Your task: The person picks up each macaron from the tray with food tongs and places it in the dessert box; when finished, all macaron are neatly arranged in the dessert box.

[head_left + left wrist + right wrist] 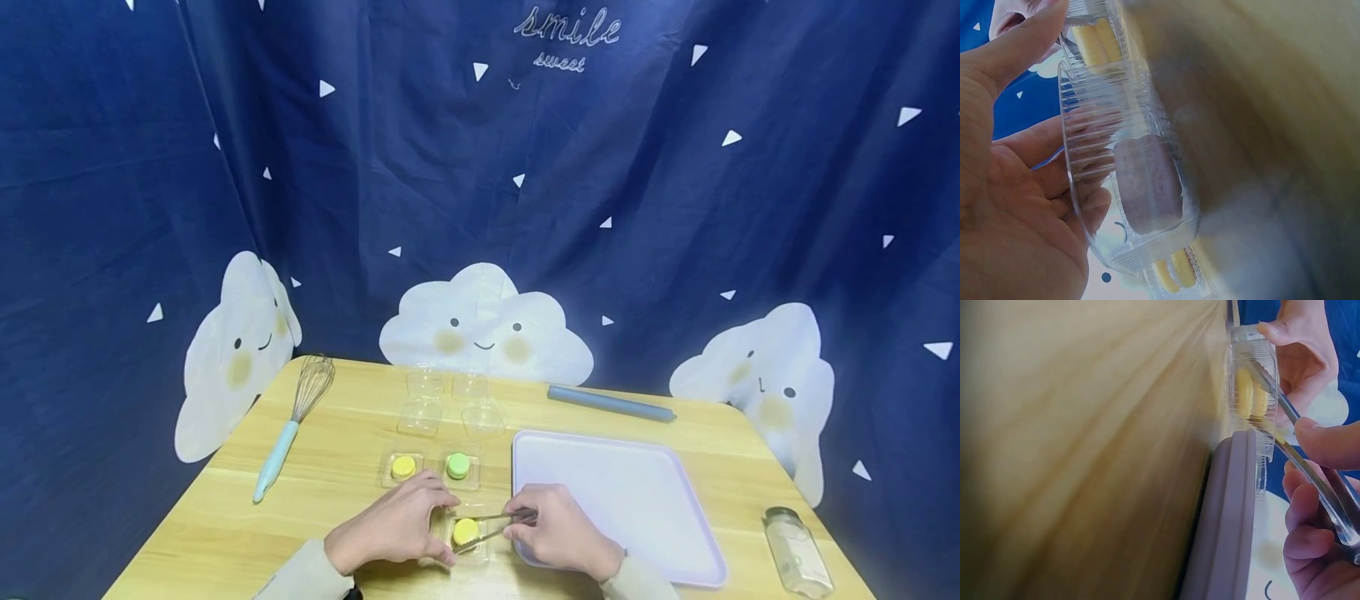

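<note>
My right hand (558,529) grips metal tongs (495,531), their arms reaching into a clear plastic box. Inside that box sits a yellow macaron (466,532) with a tong arm on either side; whether they press it, I cannot tell. My left hand (397,521) holds the same clear box (1270,347) at its left side, thumb near and forefinger far. Close under the left palm, a brownish macaron (1147,184) lies in another clear box (1094,206), mostly covered in the head view. Behind are a boxed yellow macaron (403,467) and a boxed green macaron (457,466).
A pale lilac tray (615,500) lies right of the boxes. Several clear lids (420,415) stand farther back. A whisk (288,442) lies at left, a grey-blue rod (611,403) at back right, and a dark-capped jar (798,552) at the right edge of the wooden table (202,533).
</note>
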